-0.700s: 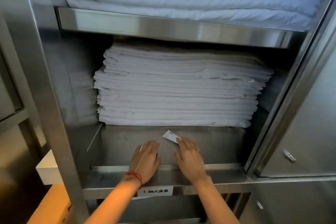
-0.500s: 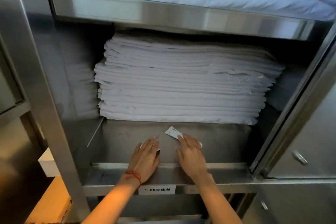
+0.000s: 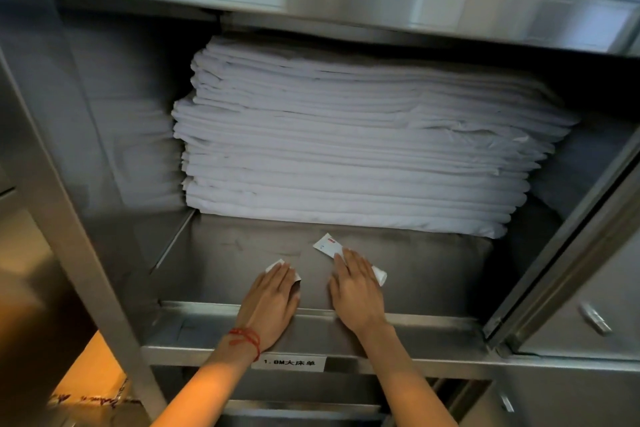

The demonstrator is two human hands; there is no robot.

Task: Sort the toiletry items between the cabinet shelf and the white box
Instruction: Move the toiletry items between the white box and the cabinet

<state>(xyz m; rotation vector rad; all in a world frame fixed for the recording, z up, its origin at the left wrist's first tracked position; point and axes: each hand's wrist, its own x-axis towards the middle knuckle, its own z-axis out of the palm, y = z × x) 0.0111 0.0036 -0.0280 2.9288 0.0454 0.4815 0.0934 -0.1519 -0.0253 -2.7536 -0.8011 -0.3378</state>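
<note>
Fingers straight on both hands, each flat on one white packet [image 3: 327,246]; two packets.

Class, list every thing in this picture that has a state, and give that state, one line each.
Left hand: flat, fingers straight, resting on a small white packet.
Right hand: flat, fingers straight, pressing on a white tube.
White tube: lying on its side on the shelf.
Folded sheets: stacked at the shelf's back.
Cabinet door: open.
</note>
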